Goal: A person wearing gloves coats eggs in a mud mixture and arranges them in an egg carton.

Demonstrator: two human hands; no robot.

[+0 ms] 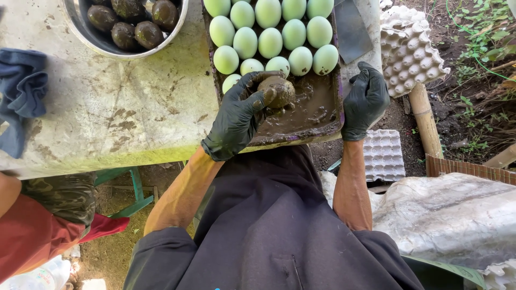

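A mud-filled tray (301, 137) rests on the table and holds several pale green eggs (270, 42) in rows. My left hand (239, 115), in a black glove, is closed around a mud-coated egg (277, 91) over the wet brown mud (309, 107) at the tray's near end. My right hand (364, 102), also in a black glove, grips the tray's right edge.
A metal bowl (97, 40) with several mud-coated eggs stands at the back left of the stained table (118, 107). A blue cloth (21, 91) lies at the left. Stacked egg cartons (411, 51) sit to the right, another carton (382, 156) below. Another person sits at the lower left (32, 231).
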